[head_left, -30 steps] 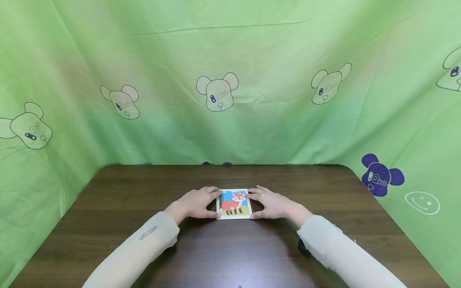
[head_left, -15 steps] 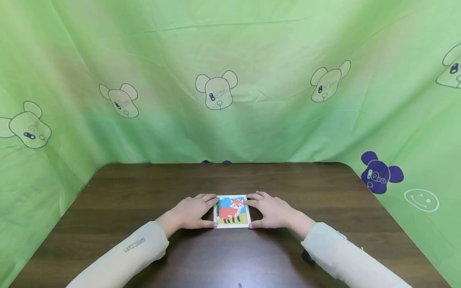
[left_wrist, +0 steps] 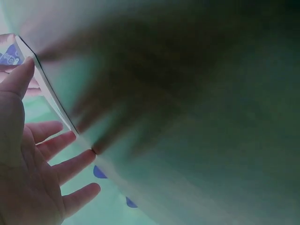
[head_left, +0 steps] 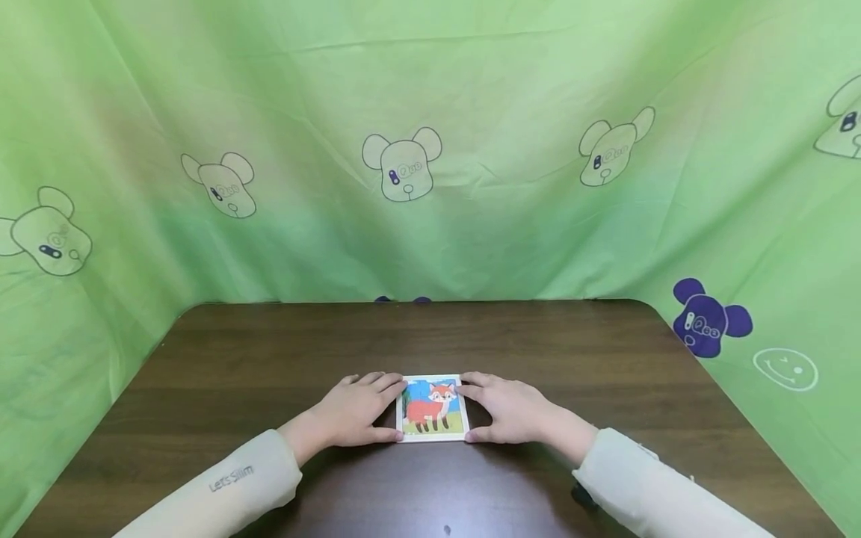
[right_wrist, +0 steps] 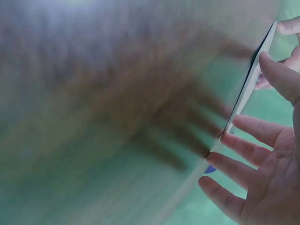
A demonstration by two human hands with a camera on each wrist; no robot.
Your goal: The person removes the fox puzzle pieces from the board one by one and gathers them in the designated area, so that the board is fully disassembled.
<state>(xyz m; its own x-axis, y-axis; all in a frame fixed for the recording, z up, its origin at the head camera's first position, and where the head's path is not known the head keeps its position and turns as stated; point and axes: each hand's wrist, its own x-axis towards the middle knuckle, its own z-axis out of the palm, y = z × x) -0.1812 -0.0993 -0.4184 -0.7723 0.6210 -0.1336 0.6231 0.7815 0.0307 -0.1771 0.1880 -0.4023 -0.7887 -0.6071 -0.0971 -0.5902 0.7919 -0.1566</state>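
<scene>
Fox picture (head_left: 433, 409) in its white frame (head_left: 433, 438) lies flat on the dark wooden counter (head_left: 430, 336), below centre at about 6 o'clock in my head view. At its 9 o'clock I see the left hand (head_left: 359, 411) spread wide, thumb and forefinger touching the frame's side; at its 3 o'clock the right hand (head_left: 514, 409) mirrors this, equally wide. Both wrist views show me fairly straight fingers (left_wrist: 74, 168) at the edge. Green cloth (head_left: 403, 246) hangs at 12 o'clock, beyond the counter.
</scene>
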